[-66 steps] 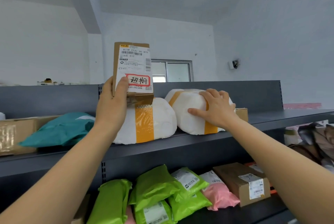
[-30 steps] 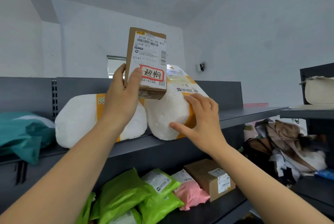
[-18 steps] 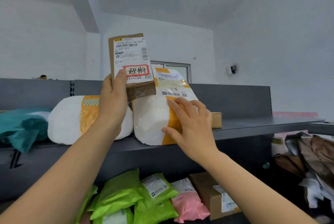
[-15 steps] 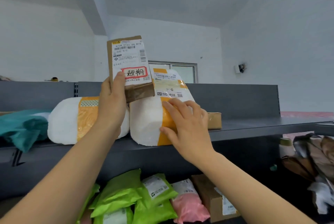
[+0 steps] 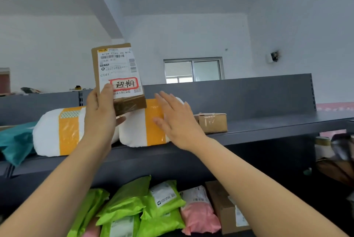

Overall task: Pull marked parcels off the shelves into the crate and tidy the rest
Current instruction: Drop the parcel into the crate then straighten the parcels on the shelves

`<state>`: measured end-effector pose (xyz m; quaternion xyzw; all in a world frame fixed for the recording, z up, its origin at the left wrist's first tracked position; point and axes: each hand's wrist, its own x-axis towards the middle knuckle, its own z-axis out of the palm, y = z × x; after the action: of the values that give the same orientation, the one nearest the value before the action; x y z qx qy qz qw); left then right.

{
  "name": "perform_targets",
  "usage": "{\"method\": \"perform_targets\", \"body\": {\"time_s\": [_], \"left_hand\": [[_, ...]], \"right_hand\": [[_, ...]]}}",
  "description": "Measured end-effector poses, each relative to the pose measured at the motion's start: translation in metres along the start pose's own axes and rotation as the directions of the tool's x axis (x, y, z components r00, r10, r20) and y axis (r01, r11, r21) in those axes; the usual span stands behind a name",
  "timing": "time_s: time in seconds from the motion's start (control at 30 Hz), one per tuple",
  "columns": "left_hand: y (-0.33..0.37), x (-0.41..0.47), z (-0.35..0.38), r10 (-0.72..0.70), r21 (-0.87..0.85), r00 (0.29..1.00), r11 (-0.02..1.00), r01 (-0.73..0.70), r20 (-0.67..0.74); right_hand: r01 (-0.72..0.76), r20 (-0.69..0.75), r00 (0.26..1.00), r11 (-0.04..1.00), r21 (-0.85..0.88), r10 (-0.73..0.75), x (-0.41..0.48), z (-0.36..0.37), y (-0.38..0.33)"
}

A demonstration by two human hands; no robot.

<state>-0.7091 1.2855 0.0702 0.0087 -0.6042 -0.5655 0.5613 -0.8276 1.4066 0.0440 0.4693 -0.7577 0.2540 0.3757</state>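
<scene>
L hand (image 5: 99, 116) grips marked box (image 5: 118, 76) upright; R hand (image 5: 177, 120) – fingers straight – rests on white parcel (image 5: 138, 129), top shelf (image 5: 268, 127).

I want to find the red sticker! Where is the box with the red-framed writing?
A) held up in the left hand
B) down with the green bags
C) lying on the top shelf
A: the left hand grips the brown box with the red-framed mark, above the top shelf.

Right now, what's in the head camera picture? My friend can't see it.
A person's left hand holds up a brown parcel whose label has a red-boxed mark. The open right hand reaches to a white parcel with orange tape on the grey top shelf. Green bags lie lower down.
</scene>
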Motion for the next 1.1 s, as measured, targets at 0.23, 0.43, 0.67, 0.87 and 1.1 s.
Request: {"method": "perform_targets", "body": {"time_s": [0.23, 0.43, 0.67, 0.87, 1.1], "left_hand": [[-0.009, -0.001, 0.003, -0.007, 0.04, 1.0, 0.999, 0.006, 0.027], [-0.012, -0.005, 0.004, -0.004, 0.05, 0.999, 0.999, 0.002, 0.042], [-0.015, -0.016, 0.013, -0.019, 0.006, 0.998, 1.0, 0.018, 0.064], [-0.011, -0.032, 0.029, -0.02, -0.008, 0.991, 1.0, 0.021, 0.131], [-0.011, -0.05, 0.047, 0.002, -0.017, 0.983, 1.0, 0.002, 0.184]], "right_hand": [[-0.587, -0.191, 0.803, 0.804, -0.094, 0.564, -0.014, -0.008, 0.079], [-0.706, -0.036, 0.707, 0.708, 0.009, 0.706, -0.02, -0.001, 0.093], [-0.404, -0.351, 0.759, 0.82, 0.406, 0.548, -0.051, -0.001, 0.086], [-0.353, -0.411, 0.752, 0.842, 0.409, 0.515, -0.071, -0.01, 0.081], [-0.344, -0.448, 0.752, 0.867, 0.36, 0.484, -0.089, -0.033, 0.077]]}}
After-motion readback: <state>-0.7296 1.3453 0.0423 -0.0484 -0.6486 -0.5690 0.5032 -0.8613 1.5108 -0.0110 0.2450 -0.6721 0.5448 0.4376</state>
